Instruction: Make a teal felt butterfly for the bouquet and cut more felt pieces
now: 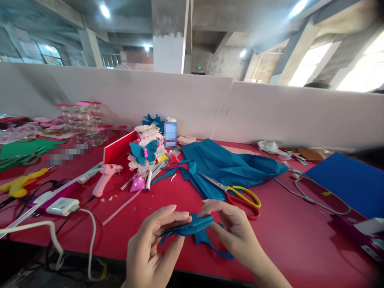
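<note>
A small folded stack of teal fabric (192,227) is held between both hands over the front of the red table. My left hand (154,244) grips its left end, thumb below and fingers above. At the right end, my right hand (229,230) pinches the fabric between thumb and fingertips. A loose teal scrap (207,239) lies beneath on the table. Just beyond my right hand rest scissors (240,195) with one yellow and one red handle, their blades on a large crumpled teal cloth (231,162).
Fabric flowers (145,150) stand at the back beside a lit phone (170,135). To the left are a pink glue gun (105,178), a yellow glue gun (22,182), a white charger (63,206) and cables. A blue sheet (348,182) lies at right. A low white partition (192,104) runs behind.
</note>
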Demonstrator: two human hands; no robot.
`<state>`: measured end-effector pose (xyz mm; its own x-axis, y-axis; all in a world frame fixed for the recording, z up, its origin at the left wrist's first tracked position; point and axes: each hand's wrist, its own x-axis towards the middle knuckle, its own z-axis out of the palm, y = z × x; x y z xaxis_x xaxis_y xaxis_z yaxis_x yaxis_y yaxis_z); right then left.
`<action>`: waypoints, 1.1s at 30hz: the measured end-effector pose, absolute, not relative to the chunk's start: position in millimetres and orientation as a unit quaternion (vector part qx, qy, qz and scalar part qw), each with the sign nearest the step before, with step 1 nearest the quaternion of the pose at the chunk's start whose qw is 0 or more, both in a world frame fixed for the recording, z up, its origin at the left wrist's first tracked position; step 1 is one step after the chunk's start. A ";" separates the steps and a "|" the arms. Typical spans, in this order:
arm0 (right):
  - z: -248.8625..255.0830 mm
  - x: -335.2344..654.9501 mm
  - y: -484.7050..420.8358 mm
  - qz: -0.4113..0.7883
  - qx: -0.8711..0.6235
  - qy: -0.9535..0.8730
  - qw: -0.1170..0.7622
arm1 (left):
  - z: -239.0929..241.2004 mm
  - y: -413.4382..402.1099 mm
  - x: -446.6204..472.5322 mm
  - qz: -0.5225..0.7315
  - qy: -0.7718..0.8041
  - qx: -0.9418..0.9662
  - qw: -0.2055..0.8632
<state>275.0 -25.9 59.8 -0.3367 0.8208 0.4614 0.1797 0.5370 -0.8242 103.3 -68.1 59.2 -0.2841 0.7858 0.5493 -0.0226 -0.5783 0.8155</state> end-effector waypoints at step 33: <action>-12.2 289.0 -18.6 0.218 -0.445 -0.839 0.225 | 1.1 -20.7 85.8 0.616 0.464 0.291 0.566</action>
<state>289.0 -18.6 -12.2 -0.5033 0.8443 0.1840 0.6480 0.5097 -0.5660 85.8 -20.7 1.1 -0.1906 0.9673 -0.1672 -0.4278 0.0715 0.9010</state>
